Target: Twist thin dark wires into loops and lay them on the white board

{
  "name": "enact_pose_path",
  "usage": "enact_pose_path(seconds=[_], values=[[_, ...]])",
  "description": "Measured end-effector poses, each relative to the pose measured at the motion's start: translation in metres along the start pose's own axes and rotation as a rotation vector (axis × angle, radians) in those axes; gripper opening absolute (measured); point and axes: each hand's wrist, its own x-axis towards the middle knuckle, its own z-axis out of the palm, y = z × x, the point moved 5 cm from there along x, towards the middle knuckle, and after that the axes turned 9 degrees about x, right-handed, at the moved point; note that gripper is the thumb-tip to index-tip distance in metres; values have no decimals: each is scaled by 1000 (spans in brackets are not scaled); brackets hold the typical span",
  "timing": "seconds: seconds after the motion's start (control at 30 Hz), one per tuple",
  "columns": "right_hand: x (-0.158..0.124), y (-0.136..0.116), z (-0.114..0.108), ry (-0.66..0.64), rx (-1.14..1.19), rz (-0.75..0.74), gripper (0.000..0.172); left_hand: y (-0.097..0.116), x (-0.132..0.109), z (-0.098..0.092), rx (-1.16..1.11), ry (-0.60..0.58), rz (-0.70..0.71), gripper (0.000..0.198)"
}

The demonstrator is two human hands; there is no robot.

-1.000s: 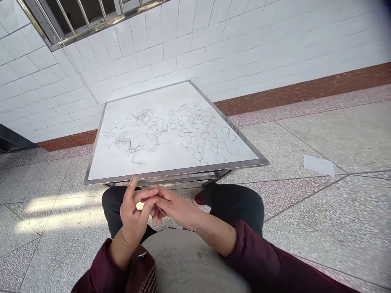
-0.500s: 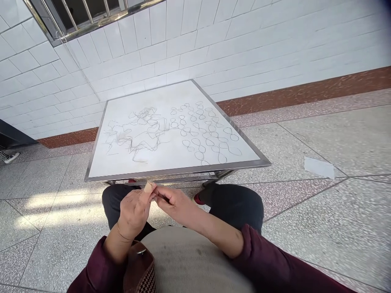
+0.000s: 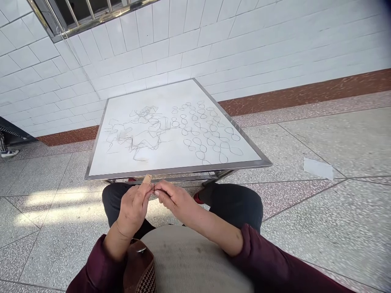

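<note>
My left hand (image 3: 134,204) and my right hand (image 3: 174,198) meet above my lap, just in front of the table's near edge. Both are closed, fingertips pinched together and almost touching. Between them a bit of thin dark wire (image 3: 153,187) faintly shows; the fingers hide most of it. A tan strip of tape (image 3: 147,179) wraps one left fingertip. On the white tabletop (image 3: 171,91), bent loose wires (image 3: 143,140) lie tangled at the left. To the right, several wire pieces shaped into double loops (image 3: 200,148) are spread out.
A metal rim (image 3: 180,170) frames the low table, with my knees under its near side. Behind it stands a white tiled wall (image 3: 171,51) with a barred window (image 3: 88,12). A white strip (image 3: 318,168) lies on the speckled floor at right. Another person's shoe (image 3: 10,153) shows far left.
My right fingers have shifted and curled at the pinch point, and my left taped finger has risen slightly. The shoe at far left has moved a little. Wires on the table look unchanged.
</note>
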Motion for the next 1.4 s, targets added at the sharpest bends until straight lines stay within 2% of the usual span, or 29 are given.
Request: enact_pose_path(seconds=[0.1, 0.4, 0.53, 0.7, 0.87, 1.13, 1.4], values=[[0, 2, -1, -9, -4, 30, 15, 5, 3, -2, 67, -12, 73, 65], [0, 5, -1, 43, -220, -80, 16, 10, 1, 4, 205, -93, 141, 65], [1, 3, -6, 81, -324, -167, 12, 7, 0, 5, 189, -82, 71, 64], [2, -13, -17, 138, -422, -421, 16, 6, 1, 1, 146, -48, -51, 65], [0, -21, -14, 188, -585, -557, 18, 6, -3, 3, 75, -79, -139, 64], [-2, -20, -1, 268, -737, -575, 20, 5, -6, 6, 104, -94, -201, 63], [0, -18, 1, 271, -696, -543, 22, 6, -3, 4, 42, -77, -249, 59]])
